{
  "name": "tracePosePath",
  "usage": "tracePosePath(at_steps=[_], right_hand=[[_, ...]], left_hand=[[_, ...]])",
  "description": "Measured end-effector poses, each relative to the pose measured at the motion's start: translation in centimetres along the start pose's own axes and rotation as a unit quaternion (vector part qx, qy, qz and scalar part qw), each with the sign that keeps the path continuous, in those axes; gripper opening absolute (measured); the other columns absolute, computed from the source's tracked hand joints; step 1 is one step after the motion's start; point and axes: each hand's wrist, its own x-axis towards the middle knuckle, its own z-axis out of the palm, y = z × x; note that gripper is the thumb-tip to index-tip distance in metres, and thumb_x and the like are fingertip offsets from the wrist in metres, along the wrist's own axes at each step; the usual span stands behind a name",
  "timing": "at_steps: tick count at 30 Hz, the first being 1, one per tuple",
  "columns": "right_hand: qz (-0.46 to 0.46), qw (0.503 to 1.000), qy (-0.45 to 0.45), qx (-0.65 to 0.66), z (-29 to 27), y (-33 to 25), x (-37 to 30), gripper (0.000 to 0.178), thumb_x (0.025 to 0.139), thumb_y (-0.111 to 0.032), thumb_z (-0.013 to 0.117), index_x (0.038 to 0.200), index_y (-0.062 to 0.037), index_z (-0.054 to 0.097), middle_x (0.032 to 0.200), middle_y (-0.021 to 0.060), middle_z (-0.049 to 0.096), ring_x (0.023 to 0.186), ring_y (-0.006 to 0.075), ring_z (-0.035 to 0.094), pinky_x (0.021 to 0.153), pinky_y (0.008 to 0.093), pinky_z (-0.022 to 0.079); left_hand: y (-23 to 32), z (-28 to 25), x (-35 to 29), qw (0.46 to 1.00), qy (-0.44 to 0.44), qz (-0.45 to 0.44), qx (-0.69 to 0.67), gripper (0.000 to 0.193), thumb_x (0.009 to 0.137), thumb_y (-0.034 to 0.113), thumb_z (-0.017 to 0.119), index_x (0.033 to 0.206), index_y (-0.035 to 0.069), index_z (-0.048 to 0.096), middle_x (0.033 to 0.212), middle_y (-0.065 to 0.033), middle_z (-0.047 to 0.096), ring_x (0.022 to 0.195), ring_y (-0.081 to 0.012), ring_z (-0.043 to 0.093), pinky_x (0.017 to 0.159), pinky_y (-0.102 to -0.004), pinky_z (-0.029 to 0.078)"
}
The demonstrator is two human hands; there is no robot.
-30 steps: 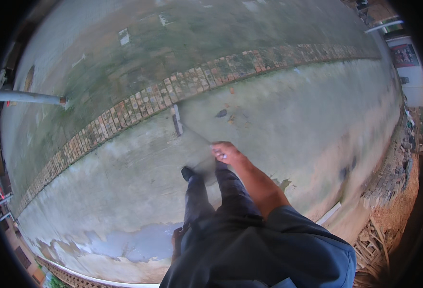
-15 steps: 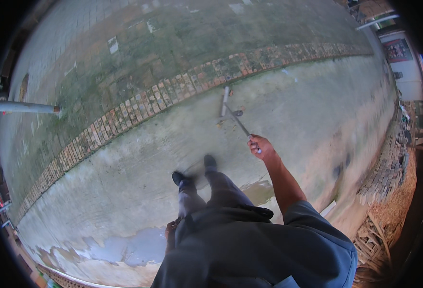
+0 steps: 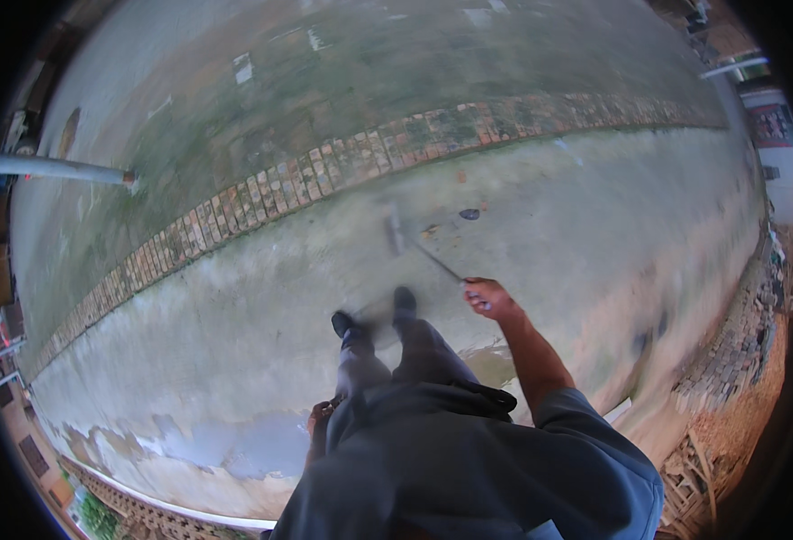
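Note:
My right hand point(image 3: 486, 297) is closed around the near end of a thin grey handle, held out in front of my right side. The handle belongs to a T-shaped tool point(image 3: 437, 261). Its pale crosspiece, smeared by motion, is at the concrete ground, ahead of my shoes. Just right of the crosspiece lie yellowish-brown scraps point(image 3: 431, 231) and a dark flat piece point(image 3: 469, 214). My left hand point(image 3: 320, 418) hangs low beside my left thigh, partly hidden by my clothing. Its fingers look curled, and anything in them cannot be made out.
A brick strip point(image 3: 297, 182) curves across the ground beyond the tool, with mossy paving past it. A pale post point(image 3: 63, 168) stands at the left. Stacked bricks or tiles point(image 3: 729, 351) and wooden pieces point(image 3: 689, 472) lie at the right. A wet patch point(image 3: 225, 445) is at the lower left.
The crosspiece has swept left and toward me, off the dark piece and scraps, which now show plainly. My right hand stays on the handle. The whole view has shifted slightly.

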Motion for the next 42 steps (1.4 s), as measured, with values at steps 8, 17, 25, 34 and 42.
tracePosePath(at_steps=[8, 17, 25, 34, 42], right_hand=[[-0.047, 0.993, 0.089, 0.057, -1.3, -3.7, -4.4, 0.015, 0.083, -0.01, 0.055, 0.096, -0.01, 0.047, 0.068, 0.001, 0.046, 0.05, 0.0041, 0.038, 0.038, 0.0162, 0.027], [0.054, 0.995, -0.035, -0.077, 12.6, -1.9, 3.5, 0.013, 0.083, -0.009, 0.056, 0.094, -0.01, 0.05, 0.069, 0.0026, 0.048, 0.049, 0.0057, 0.038, 0.037, 0.0176, 0.027], [0.04, 0.997, 0.003, -0.066, 14.5, -3.2, 7.1, 0.011, 0.082, -0.009, 0.056, 0.091, -0.009, 0.05, 0.069, 0.0036, 0.048, 0.05, 0.0059, 0.039, 0.038, 0.0174, 0.028], [-0.027, 0.996, 0.08, 0.038, 22.1, -5.6, 3.4, 0.009, 0.082, -0.007, 0.055, 0.086, -0.009, 0.047, 0.068, 0.0039, 0.049, 0.051, 0.0077, 0.042, 0.04, 0.0183, 0.033], [0.005, 1.0, -0.023, -0.02, 33.8, -5.9, 6.4, 0.01, 0.083, -0.007, 0.054, 0.09, -0.0083, 0.048, 0.069, 0.0055, 0.049, 0.05, 0.0079, 0.042, 0.038, 0.0185, 0.03]], left_hand=[[9.8, 0.9, -3.9, 0.98, 0.078, 0.068, 0.17, 0.027, 0.081, 0.027, 0.061, 0.101, 0.01, 0.057, 0.09, -0.0096, 0.064, 0.082, -0.0188, 0.061, 0.075, -0.0324, 0.047], [8.2, -2.0, -2.3, 0.998, 0.031, 0.036, 0.043, 0.031, 0.084, 0.019, 0.059, 0.111, 0.006, 0.051, 0.097, -0.01, 0.063, 0.083, -0.0156, 0.059, 0.074, -0.029, 0.048], [8.6, -7.7, 3.1, 0.987, 0.062, -0.031, -0.148, 0.034, 0.08, 0.021, 0.063, 0.107, 0.003, 0.053, 0.084, -0.0095, 0.064, 0.075, -0.0151, 0.059, 0.07, -0.0274, 0.048], [10.6, -14.5, 6.5, 0.998, 0.059, -0.006, -0.032, 0.027, 0.079, 0.014, 0.063, 0.103, 0.005, 0.057, 0.08, -0.0061, 0.062, 0.075, -0.0145, 0.058, 0.069, -0.0273, 0.048], [7.4, -15.9, 8.7, 0.991, 0.06, 0.074, -0.09, 0.033, 0.086, 0.03, 0.053, 0.106, 0.004, 0.057, 0.081, -0.0103, 0.064, 0.079, -0.019, 0.06, 0.071, -0.0331, 0.048]])
